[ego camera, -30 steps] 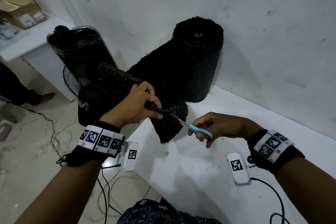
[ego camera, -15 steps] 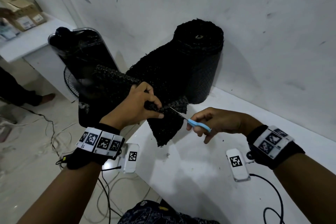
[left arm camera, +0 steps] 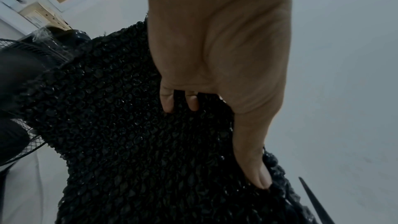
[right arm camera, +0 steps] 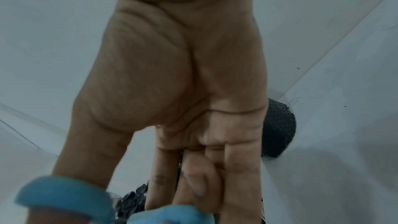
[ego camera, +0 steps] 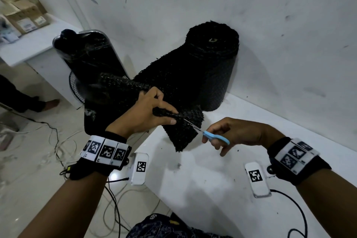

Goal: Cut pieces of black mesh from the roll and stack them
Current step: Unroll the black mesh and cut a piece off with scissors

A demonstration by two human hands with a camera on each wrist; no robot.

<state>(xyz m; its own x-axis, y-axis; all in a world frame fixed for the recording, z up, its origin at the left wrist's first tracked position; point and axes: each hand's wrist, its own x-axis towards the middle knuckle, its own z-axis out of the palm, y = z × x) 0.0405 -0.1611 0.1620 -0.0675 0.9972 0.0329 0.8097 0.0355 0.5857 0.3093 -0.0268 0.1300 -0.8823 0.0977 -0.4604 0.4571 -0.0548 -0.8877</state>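
The roll of black mesh (ego camera: 216,63) stands upright on the white table (ego camera: 222,189) against the wall. A sheet of mesh (ego camera: 173,87) runs from it toward me, seen close in the left wrist view as mesh (left arm camera: 129,142). My left hand (ego camera: 150,116) pinches the folded front edge of that sheet, thumb on top (left arm camera: 256,159). My right hand (ego camera: 237,133) holds blue-handled scissors (ego camera: 214,137), their blades in the mesh just right of the left thumb. A flap of mesh (ego camera: 181,137) hangs below the cut. The blue handle loops (right arm camera: 64,200) fill the bottom of the right wrist view.
A black standing fan (ego camera: 87,58) wrapped in plastic is left of the table. A white shelf (ego camera: 29,44) with cardboard boxes (ego camera: 25,13) stands at far left. Cables (ego camera: 63,145) lie on the floor. Someone's foot (ego camera: 50,103) shows at the left edge.
The scissors have moved a little up and left into the mesh edge and back slightly, cutting beside the left thumb. The left hand keeps its pinch.
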